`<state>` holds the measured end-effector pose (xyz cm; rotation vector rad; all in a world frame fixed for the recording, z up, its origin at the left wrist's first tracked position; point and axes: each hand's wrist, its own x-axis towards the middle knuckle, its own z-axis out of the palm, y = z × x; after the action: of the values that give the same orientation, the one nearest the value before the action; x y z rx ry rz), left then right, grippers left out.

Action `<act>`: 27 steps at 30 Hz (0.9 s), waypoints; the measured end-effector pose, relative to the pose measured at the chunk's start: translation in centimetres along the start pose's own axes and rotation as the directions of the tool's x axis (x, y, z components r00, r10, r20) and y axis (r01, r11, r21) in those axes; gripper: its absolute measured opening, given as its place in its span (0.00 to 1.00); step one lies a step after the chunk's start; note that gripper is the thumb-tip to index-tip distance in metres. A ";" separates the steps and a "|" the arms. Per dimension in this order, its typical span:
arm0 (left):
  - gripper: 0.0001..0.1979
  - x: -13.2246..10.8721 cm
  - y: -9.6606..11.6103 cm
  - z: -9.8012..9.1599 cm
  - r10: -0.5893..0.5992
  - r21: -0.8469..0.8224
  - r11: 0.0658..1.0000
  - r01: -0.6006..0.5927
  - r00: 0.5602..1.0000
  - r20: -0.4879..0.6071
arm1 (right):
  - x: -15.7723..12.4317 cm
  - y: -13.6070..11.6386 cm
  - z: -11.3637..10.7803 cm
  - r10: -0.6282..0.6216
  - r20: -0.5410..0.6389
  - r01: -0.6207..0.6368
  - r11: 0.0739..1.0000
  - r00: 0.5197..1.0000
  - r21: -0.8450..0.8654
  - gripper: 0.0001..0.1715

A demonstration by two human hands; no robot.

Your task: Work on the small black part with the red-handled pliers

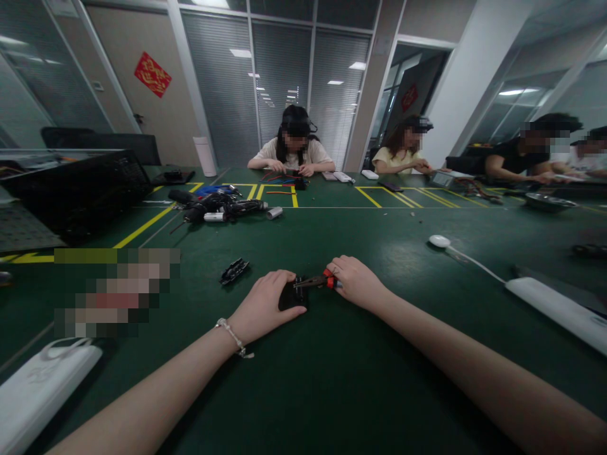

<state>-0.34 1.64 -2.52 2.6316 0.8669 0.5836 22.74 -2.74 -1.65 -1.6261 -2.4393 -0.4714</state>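
My left hand is closed around a small black part, thumb and fingers on its sides, pressing it down on the green table. It has some pale metal bits along its right side; its exact kind is too dark to make out. My right hand grips needle-nose pliers by their red handles. The jaws point left and touch or lie just over the black part's upper right side. A second small black part with a slotted surface lies on the table, left of and beyond my left hand.
A pile of tools and cables lies farther back on the left, near a large black case. White power strips flank my arms. A white plug sits right. Several people work across the green table.
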 end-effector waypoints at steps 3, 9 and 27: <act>0.26 0.0 0.0 0.0 -0.005 0.002 1.000 0.005 1.000 0.003 | -0.1 -0.1 0.0 0.014 0.000 -0.014 1.000 1.000 0.000 0.15; 0.26 -0.1 0.1 0.0 -0.008 -0.001 1.000 0.008 1.000 0.010 | 0.0 -0.1 -0.1 -0.004 -0.003 0.004 1.000 1.000 0.000 0.14; 0.26 -0.1 0.0 0.0 -0.005 -0.004 1.000 0.005 1.000 0.000 | 0.0 -0.1 -0.1 -0.004 -0.006 0.004 1.000 1.000 -0.004 0.14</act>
<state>-0.38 1.61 -2.59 2.6250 0.8706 0.5837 22.66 -2.75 -1.56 -1.6195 -2.4387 -0.4814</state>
